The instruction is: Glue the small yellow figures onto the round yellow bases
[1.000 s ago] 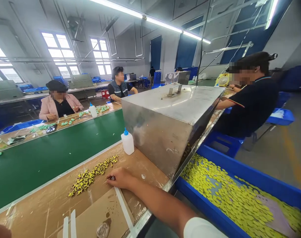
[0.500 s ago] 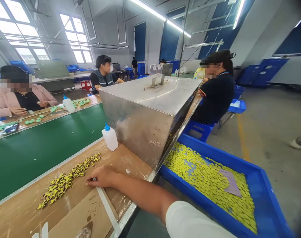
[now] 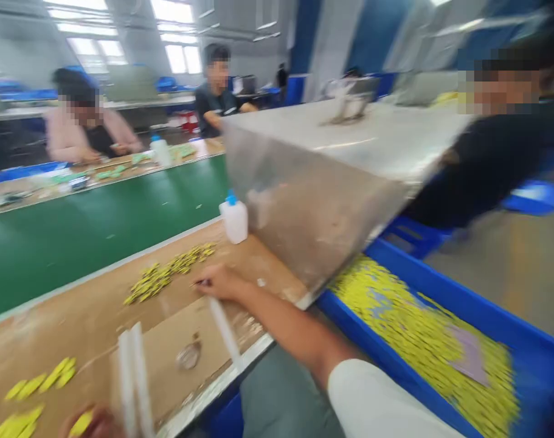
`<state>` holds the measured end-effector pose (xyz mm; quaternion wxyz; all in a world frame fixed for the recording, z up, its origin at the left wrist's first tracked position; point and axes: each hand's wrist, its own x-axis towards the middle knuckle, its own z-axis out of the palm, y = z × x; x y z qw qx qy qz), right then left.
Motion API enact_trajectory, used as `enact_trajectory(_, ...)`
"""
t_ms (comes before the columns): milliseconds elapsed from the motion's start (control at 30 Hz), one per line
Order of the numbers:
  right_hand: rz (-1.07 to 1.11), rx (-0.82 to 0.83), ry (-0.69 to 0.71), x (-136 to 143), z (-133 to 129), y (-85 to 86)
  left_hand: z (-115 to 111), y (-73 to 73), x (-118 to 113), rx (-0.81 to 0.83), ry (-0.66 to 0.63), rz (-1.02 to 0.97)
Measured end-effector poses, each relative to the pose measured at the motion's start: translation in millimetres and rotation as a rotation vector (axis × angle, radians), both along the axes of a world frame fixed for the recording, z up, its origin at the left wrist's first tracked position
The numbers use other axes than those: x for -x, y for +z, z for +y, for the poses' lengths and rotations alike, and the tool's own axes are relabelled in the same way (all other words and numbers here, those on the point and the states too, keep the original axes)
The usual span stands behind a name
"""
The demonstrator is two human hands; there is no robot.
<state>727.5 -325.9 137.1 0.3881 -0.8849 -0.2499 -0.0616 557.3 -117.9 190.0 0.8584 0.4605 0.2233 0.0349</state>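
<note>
My right hand [image 3: 222,281] rests low over the brown worktop, with fingers and thumb pinched together. Something small and dark shows at its fingertips, too blurred to name. Just beyond it lies a heap of small yellow-and-dark pieces [image 3: 167,272]. At the bottom edge, my left hand [image 3: 104,424] is partly in view and smeared, its fingers curled round a flat yellow piece [image 3: 81,423]. More flat yellow pieces [image 3: 58,372] lie on the worktop to its left. Between my hands are a cardboard sheet [image 3: 167,331], white strips [image 3: 134,371] and a small clear object [image 3: 188,355].
A white bottle with a blue cap [image 3: 235,220] stands against a large metal housing [image 3: 322,207]. Behind the worktop runs a green belt [image 3: 98,225]. At right sits a blue tray [image 3: 527,316] of yellow discs. Co-workers sit across the belt and at right.
The view has swung left and down, so surroundings shift right. My left hand with a yellow piece and loose yellow pieces have come into view. My right hand stays pinched beside the heap.
</note>
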Motion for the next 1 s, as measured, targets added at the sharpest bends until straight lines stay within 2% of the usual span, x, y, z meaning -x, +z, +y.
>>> enact_trajectory(100, -0.015, -0.182, 0.035, 5, 2, -9.6, 20, -23.9, 24, -0.013, 0.333, 0.009)
enact_trajectory(133, -0.014, -0.247, 0.038, 4, 4, -14.1, 23, -32.3, 28, 0.005, 0.395, 0.004)
enact_trajectory(233, 0.015, -0.403, 0.037, 2, 10, -24.2, 26, -52.5, 29, 0.199, 0.409, -0.072)
enact_trajectory(367, 0.065, -0.480, 0.032, 25, 13, -19.3, 19, -61.7, 27, 0.265, 0.406, -0.123)
enact_trajectory(500, 0.062, -0.488, 0.022, 56, 15, -3.1, 16, -65.8, 26, 0.244, 0.384, -0.152)
enact_trajectory(600, -0.001, -0.478, 0.070, 74, 17, 2.6, 18, -69.9, 23, 0.192, 0.362, -0.169)
enact_trajectory(800, -0.168, -0.507, 0.271, 90, 23, -13.3, 18, -70.9, 20, 0.130, 0.329, -0.187)
enact_trajectory(1000, -0.169, -0.535, 0.333, 93, 29, -13.3, 18, -72.7, 22, 0.135, 0.303, -0.199)
